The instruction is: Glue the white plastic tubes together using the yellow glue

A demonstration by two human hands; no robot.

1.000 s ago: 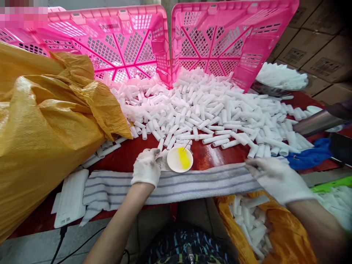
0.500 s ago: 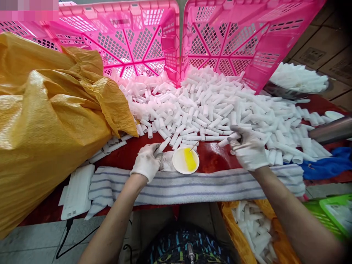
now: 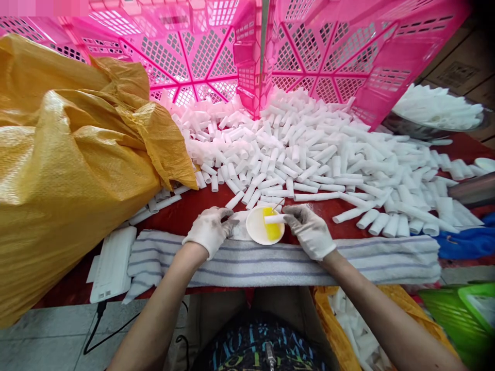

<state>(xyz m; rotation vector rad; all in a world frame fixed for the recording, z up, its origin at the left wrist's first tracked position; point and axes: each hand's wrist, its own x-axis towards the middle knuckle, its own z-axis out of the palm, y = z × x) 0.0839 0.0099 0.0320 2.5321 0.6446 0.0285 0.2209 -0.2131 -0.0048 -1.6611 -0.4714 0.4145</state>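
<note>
Both hands wear white gloves with greyed fingertips. My right hand pinches one end of a short white tube, which lies level over a small white dish. A yellow patch fills the dish's right part, and a thin stick leans at its top. My left hand is left of the dish, thumb and fingers apart, with nothing visible between them. Beside it, a pale flat piece lies on the red table. A heap of white tubes spreads beyond the dish.
Pink crates stand behind the heap. A yellow sack fills the left. Along the front edge lies a striped towel, with a white device beside it. At the right are a tube-filled bowl and a blue cloth.
My right hand has moved left from the heap's edge to the dish, carrying a tube. My left hand has let go of the tube at its fingertips, which now lies on the table.
</note>
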